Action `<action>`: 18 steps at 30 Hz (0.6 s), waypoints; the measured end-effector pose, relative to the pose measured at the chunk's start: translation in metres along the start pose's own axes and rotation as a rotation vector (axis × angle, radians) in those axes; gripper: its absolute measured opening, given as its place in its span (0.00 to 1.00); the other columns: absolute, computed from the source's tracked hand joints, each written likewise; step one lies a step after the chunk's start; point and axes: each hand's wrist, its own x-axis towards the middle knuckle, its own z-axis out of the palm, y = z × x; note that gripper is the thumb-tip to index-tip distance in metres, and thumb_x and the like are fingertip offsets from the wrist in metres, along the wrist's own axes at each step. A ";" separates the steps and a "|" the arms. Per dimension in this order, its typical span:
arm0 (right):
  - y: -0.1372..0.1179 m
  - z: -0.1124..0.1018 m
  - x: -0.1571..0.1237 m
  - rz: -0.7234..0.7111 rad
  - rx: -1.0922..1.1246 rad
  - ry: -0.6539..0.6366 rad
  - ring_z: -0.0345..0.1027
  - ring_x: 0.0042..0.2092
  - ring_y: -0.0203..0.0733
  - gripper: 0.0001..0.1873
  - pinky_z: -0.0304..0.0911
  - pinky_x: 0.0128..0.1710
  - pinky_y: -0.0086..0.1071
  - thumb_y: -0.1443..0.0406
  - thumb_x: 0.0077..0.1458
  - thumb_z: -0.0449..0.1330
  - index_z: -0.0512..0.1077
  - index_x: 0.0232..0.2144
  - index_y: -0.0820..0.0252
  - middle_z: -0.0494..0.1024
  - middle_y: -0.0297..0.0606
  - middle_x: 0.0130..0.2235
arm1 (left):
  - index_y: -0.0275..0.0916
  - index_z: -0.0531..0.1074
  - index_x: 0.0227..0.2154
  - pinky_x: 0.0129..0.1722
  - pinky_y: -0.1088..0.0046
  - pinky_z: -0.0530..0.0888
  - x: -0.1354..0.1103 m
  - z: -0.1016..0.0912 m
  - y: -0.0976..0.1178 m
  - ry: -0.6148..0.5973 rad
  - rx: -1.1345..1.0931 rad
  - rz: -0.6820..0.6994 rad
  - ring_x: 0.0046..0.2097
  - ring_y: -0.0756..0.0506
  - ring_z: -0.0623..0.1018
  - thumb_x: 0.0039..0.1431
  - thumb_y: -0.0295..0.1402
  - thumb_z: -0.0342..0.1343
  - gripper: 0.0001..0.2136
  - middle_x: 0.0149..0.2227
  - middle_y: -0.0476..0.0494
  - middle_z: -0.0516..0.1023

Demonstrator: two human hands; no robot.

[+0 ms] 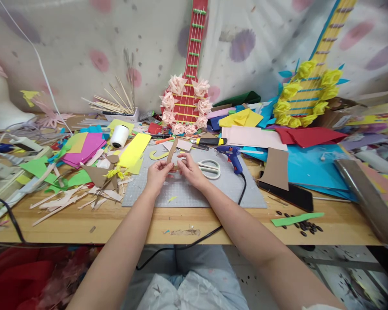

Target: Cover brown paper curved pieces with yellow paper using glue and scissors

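Note:
My left hand (157,174) and my right hand (189,168) meet over the grey cutting mat (213,189), fingers pinched together on a narrow brown cardboard strip (172,150) that stands up tilted from between them. White-handled scissors (210,168) lie on the mat just right of my right hand. A blue glue gun (232,156) rests beyond the scissors, its black cord running off the table's front edge.
Coloured paper sheets and scraps cover the wooden table (116,219). A red paper guitar (189,86) and a yellow-flowered one (307,92) lean against the back wall. A white tape roll (119,136), a yellow-handled knife (210,141), a black phone (287,193) and wooden skewers (116,103) lie around.

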 end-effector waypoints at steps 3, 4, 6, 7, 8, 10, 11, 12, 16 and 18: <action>0.002 0.002 0.001 0.002 0.038 0.030 0.58 0.24 0.32 0.13 0.56 0.27 0.28 0.58 0.55 0.50 0.55 0.41 0.55 0.62 0.25 0.23 | 0.35 0.67 0.23 0.23 0.75 0.70 -0.001 -0.001 0.000 -0.019 0.012 0.004 0.26 0.48 0.76 0.32 0.41 0.65 0.18 0.23 0.47 0.75; 0.003 0.003 0.002 -0.014 0.043 0.043 0.58 0.24 0.32 0.14 0.57 0.27 0.28 0.60 0.54 0.51 0.54 0.42 0.55 0.62 0.25 0.23 | 0.34 0.67 0.23 0.23 0.74 0.71 -0.001 -0.001 0.000 -0.035 0.019 0.004 0.26 0.47 0.76 0.32 0.41 0.65 0.18 0.23 0.46 0.75; 0.005 0.003 0.002 -0.042 0.031 0.067 0.60 0.26 0.32 0.15 0.58 0.28 0.29 0.62 0.52 0.52 0.54 0.42 0.55 0.63 0.25 0.24 | 0.34 0.67 0.23 0.24 0.74 0.71 -0.001 -0.001 0.000 -0.056 0.027 0.001 0.27 0.47 0.76 0.35 0.42 0.64 0.17 0.24 0.46 0.75; 0.006 0.003 0.001 -0.046 0.017 0.073 0.60 0.26 0.33 0.14 0.58 0.29 0.29 0.62 0.52 0.52 0.54 0.42 0.55 0.64 0.26 0.24 | 0.35 0.67 0.24 0.23 0.74 0.71 0.000 -0.001 -0.001 -0.052 0.021 0.000 0.26 0.47 0.76 0.37 0.43 0.62 0.17 0.23 0.46 0.75; 0.006 0.003 0.001 -0.045 0.002 0.074 0.61 0.27 0.33 0.14 0.59 0.30 0.30 0.63 0.53 0.51 0.55 0.42 0.55 0.65 0.26 0.25 | 0.35 0.68 0.24 0.22 0.73 0.71 0.001 -0.001 -0.001 -0.039 0.010 -0.002 0.26 0.47 0.76 0.39 0.44 0.60 0.16 0.23 0.46 0.74; 0.006 0.002 0.000 -0.041 -0.029 0.064 0.63 0.28 0.33 0.13 0.60 0.31 0.30 0.63 0.53 0.50 0.55 0.42 0.55 0.67 0.28 0.27 | 0.35 0.68 0.25 0.21 0.73 0.70 0.002 0.000 -0.002 -0.003 -0.020 -0.002 0.25 0.47 0.75 0.43 0.45 0.56 0.16 0.23 0.45 0.74; 0.005 0.001 -0.001 -0.042 -0.046 0.056 0.63 0.28 0.33 0.13 0.60 0.31 0.30 0.63 0.53 0.50 0.56 0.42 0.55 0.68 0.28 0.28 | 0.34 0.69 0.26 0.21 0.72 0.71 0.002 0.000 -0.002 0.013 -0.029 0.001 0.25 0.47 0.75 0.44 0.45 0.55 0.16 0.23 0.45 0.74; 0.004 0.001 -0.001 -0.045 -0.066 0.046 0.64 0.29 0.34 0.12 0.60 0.31 0.30 0.63 0.53 0.50 0.56 0.42 0.55 0.69 0.29 0.28 | 0.35 0.69 0.27 0.21 0.73 0.71 0.002 0.000 -0.002 0.022 -0.029 0.007 0.25 0.47 0.75 0.43 0.45 0.56 0.16 0.25 0.45 0.75; 0.003 -0.001 -0.001 -0.041 -0.143 0.014 0.62 0.26 0.33 0.11 0.59 0.29 0.29 0.61 0.53 0.50 0.60 0.40 0.55 0.67 0.28 0.25 | 0.35 0.70 0.29 0.22 0.75 0.71 0.002 0.000 -0.002 0.004 0.015 0.048 0.28 0.49 0.74 0.33 0.39 0.64 0.18 0.28 0.47 0.75; 0.005 -0.005 0.001 -0.004 -0.129 0.062 0.60 0.24 0.33 0.11 0.57 0.26 0.28 0.59 0.54 0.49 0.61 0.38 0.55 0.65 0.27 0.23 | 0.35 0.70 0.28 0.22 0.76 0.71 0.002 -0.001 -0.003 0.023 0.011 0.057 0.27 0.50 0.73 0.31 0.38 0.65 0.18 0.26 0.48 0.74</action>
